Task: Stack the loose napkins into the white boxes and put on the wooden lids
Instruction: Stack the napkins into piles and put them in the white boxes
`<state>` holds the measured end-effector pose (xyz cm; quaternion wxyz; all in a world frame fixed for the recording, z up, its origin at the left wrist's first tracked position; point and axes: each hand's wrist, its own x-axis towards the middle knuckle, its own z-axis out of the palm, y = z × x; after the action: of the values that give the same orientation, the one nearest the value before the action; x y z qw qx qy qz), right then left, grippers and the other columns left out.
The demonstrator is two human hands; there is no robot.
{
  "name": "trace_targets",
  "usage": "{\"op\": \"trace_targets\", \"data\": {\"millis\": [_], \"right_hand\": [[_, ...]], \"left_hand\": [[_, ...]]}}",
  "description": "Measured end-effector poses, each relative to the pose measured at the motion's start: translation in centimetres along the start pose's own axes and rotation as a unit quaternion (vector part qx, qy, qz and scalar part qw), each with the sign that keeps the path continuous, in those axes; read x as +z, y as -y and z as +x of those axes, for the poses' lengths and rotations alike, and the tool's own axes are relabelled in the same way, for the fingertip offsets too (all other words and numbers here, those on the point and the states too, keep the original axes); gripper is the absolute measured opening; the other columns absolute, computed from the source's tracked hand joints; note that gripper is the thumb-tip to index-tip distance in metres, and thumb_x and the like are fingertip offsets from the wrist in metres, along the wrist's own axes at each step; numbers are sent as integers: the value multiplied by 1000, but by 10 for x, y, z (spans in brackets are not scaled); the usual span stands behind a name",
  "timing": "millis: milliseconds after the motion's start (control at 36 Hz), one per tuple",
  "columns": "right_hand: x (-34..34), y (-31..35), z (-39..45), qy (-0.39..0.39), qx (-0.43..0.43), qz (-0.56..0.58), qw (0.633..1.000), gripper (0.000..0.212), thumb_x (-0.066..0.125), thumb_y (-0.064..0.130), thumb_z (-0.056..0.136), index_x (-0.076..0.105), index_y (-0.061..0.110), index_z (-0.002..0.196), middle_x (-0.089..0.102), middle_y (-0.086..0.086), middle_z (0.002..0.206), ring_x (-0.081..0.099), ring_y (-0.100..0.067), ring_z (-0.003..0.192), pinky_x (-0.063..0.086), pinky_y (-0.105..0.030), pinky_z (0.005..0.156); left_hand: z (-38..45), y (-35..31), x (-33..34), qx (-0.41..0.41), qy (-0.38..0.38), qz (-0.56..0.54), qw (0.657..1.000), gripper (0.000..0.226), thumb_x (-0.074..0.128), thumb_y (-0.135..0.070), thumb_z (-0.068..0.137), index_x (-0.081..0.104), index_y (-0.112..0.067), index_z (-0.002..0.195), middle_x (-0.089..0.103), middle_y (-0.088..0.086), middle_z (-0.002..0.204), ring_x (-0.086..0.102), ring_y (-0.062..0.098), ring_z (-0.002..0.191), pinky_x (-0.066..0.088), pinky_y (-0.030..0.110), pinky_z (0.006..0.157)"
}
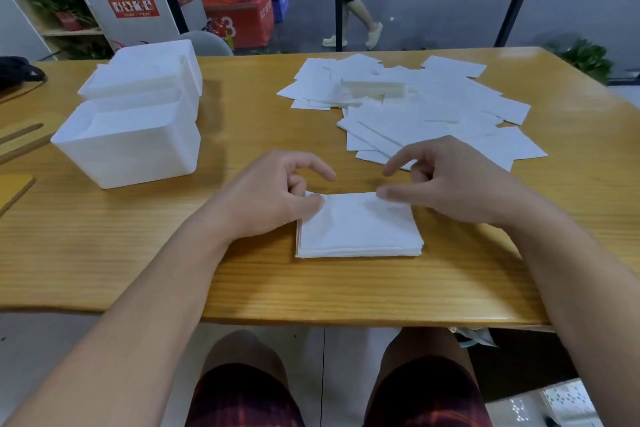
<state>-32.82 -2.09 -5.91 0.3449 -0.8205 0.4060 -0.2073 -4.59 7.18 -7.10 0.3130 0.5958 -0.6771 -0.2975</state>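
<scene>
Setting: wooden table [242, 274] in a glass-fronted room, with shelves and a potted plant at far left and a passer-by's legs beyond the glass.
Head view, near centre: small squared stack of napkins [360, 229] lying flat just in front of the person, edges roughly aligned.
Left hand [273, 198]: fingers curled, thumb and fingertips touching the stack's far left corner; whether it pinches the top sheet or only steadies it I cannot tell for sure.
Right hand [446, 184]: thumb resting on the stack's far right corner, index finger stretched out above the table, other fingers loosely bent.
Loose napkins [433, 107]: wide scattered heap on the far right of the table, well apart from the boxes, with a thicker wad lying on it near the back.
White boxes [135, 139]: several on the left, open-topped; the near one looks unfilled, the ones behind it are too washed out to judge.
Wooden lids [14, 184]: lying flat at the left edge, none fitted.
Step in hand: evening up a collected stack, by my reading.
Progress: early; most napkins remain loose.
Next move: likely gripping the stack from both sides, keeping it square, then lowering it flat into the near box.
</scene>
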Motion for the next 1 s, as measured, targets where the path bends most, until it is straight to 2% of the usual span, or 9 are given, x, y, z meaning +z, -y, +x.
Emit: {"op": "trace_targets", "data": {"millis": [56,111,167,250,417,500,639,861,1000], "right_hand": [[1,-7,5,-82,-11,-9,997,21,82,52,90,79,30,91,55,4,61,47,-10,56,41,-31,60],[3,-13,11,-134,-25,-62,989,13,79,47,95,79,35,91,63,11,72,54,-7,63,49,-32,65],[9,-16,15,-144,-41,-126,981,4,76,40,98,78,38,100,65,14,92,58,-5,79,51,-31,74],[18,-24,24,-132,-60,-165,976,10,74,34,101,79,35,110,61,17,106,54,-2,89,42,-24,77],[29,-23,42,-144,-42,-187,971,10,73,27,102,82,24,105,64,10,104,57,-10,89,39,-23,72],[32,-22,45,-147,-40,-194,969,9,72,24,103,82,22,103,65,9,104,62,-15,94,46,-30,81],[31,-23,44,-145,-30,-190,971,10,70,20,103,80,21,100,66,7,104,61,-17,96,49,-33,84],[36,-23,46,-132,-26,-226,965,15,61,18,107,73,19,100,61,5,106,61,-21,95,52,-38,86],[32,-23,42,-98,-45,-207,972,14,58,21,109,69,22,101,58,8,104,58,-15,97,43,-25,80]], "left_hand": [[0,0,0,17,-25,17,999,20,75,-14,96,77,-31,106,40,-2,56,37,16,54,49,13,70],[2,-1,1,37,-69,36,996,12,76,-16,97,77,-28,96,39,-3,53,36,15,52,44,14,63],[5,0,4,50,-121,49,990,14,74,-19,98,76,-27,87,40,-5,51,37,13,51,39,14,58],[9,3,9,53,-154,68,984,18,73,-22,101,75,-29,84,49,-5,54,45,9,53,40,13,59],[17,12,17,29,-137,83,987,21,72,-26,101,74,-30,81,56,-6,58,50,7,57,42,20,60],[19,14,19,24,-130,87,987,21,73,-27,102,74,-30,81,56,-5,59,50,7,56,45,26,63],[19,15,19,25,-126,84,988,21,73,-27,102,74,-29,81,57,-4,60,50,7,57,41,19,60],[19,18,20,27,-122,98,987,19,73,-28,102,75,-28,83,62,0,65,54,14,61,45,26,61],[18,18,20,31,-139,84,986,17,71,-30,104,76,-31,87,65,-3,70,57,11,64,48,27,63]]}}
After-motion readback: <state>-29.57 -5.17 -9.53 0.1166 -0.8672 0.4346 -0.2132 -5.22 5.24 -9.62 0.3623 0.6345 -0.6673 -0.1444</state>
